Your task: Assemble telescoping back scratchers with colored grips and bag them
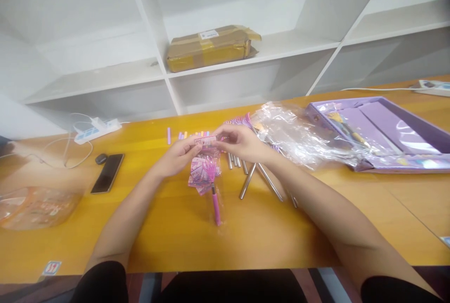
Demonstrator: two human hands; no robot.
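Observation:
Between my left hand and my right hand is a small pink printed card. The fingers of both hands pinch it at its two ends, just above the table. Below it lies a pink pen with a fluffy pink top, in a clear wrapper. Under the pen's fluffy end is a loose pile of pink printed cards or packets. Several silver metal tubes lie beneath and beside my right forearm, with striped purple-and-pink pieces partly hidden behind my right hand.
Small coloured sticks lie behind my left hand. Crumpled clear plastic and an open purple box are on the right. A phone, power strip and plastic bag are on the left; a taped carton sits on the shelf.

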